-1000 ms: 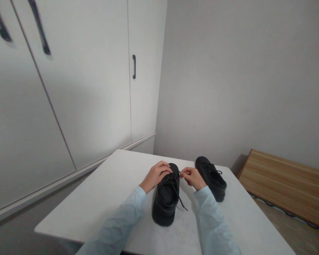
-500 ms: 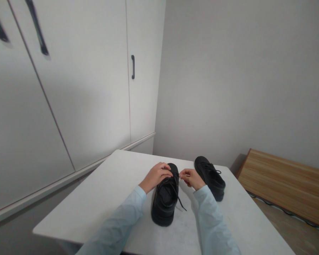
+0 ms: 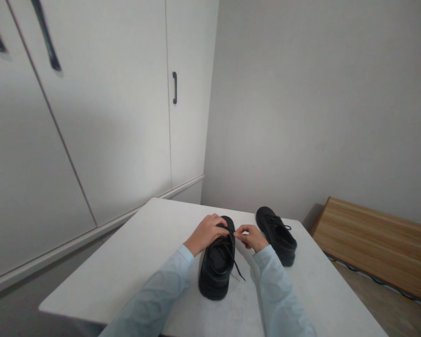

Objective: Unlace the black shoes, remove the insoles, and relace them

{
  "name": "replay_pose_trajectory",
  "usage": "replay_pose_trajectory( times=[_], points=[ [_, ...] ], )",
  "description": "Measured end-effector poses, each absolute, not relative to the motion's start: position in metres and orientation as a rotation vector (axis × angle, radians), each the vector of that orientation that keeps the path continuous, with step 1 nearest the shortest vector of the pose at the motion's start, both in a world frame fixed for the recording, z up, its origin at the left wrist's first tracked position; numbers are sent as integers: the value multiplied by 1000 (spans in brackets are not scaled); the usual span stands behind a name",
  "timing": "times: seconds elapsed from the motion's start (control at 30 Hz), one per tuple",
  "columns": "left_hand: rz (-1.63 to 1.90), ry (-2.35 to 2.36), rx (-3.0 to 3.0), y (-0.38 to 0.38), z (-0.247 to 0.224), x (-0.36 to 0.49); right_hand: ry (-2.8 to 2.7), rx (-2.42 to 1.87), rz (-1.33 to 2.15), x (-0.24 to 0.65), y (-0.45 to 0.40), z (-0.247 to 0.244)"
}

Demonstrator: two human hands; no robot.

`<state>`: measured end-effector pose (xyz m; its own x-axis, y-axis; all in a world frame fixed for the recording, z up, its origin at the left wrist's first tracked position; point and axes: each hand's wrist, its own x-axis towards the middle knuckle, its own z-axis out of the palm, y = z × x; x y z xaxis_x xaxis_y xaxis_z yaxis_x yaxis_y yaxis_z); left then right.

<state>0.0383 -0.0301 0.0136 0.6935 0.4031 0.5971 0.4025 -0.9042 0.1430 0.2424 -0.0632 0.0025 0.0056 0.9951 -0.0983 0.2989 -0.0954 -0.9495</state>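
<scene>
A black lace-up shoe (image 3: 215,276) stands on the white table with its heel toward me. My left hand (image 3: 207,232) reaches over its left side and grips the upper, fingers bent across the front of the lacing. On the other side my right hand (image 3: 250,236) pinches a black shoelace (image 3: 231,235) between thumb and index finger, close to the eyelets. One loose lace end hangs over the shoe's right side down toward the tabletop. The left fingertips partly cover the lacing. To the right rests a second black shoe (image 3: 280,241), its lace tied in a bow.
The white table (image 3: 126,267) has rounded corners. White cabinet doors (image 3: 126,117) with dark handles rise at the left, and a grey wall (image 3: 319,103) stands behind. A wood-grain panel (image 3: 375,243) is at the right, with a dark cable along its lower edge.
My right hand has shifted slightly left, closer to the shoe's lacing. My left hand stays on the shoe, with hardly any movement.
</scene>
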Motion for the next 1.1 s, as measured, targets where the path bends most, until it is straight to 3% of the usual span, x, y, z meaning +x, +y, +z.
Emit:
replay_pose_trajectory(
  times=[0.3, 0.6, 1.1],
  points=[
    [970, 678, 2906, -26, 15, 39, -1427, -1620, 988, 240, -67, 12],
    [958, 653, 2945, -27, 18, 42, -1869, -1418, 347, 235, -71, 18],
    [937, 715, 3174, -33, 22, 50, -1863, -1380, 350, 231, -70, 17]
  ],
)
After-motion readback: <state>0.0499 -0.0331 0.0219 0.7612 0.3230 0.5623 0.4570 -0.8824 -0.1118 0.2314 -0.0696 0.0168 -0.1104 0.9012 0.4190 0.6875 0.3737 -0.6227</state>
